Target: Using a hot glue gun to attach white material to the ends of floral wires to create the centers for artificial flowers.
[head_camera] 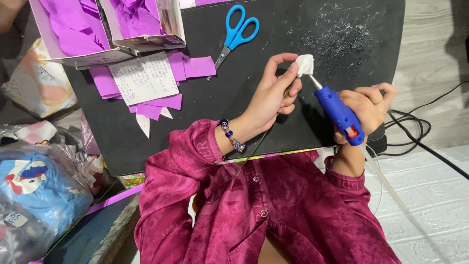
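Left hand (274,95): pinching a small white paper piece (305,64) on a thin green wire stem (251,152), above the black board (293,29).
Right hand (367,108): gripping a blue glue gun (338,113), nozzle touching the paper.
Beyond: blue scissors (237,30), purple paper scraps (156,80), handwritten note (143,77).

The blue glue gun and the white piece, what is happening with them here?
A person in a magenta shirt works over a black mat. The left hand pinches a small white piece, with a thin green stem running down from the hand. The right hand grips a blue glue gun, its metal tip touching the white piece. Blue scissors, purple paper pieces and a handwritten note lie farther up the mat.
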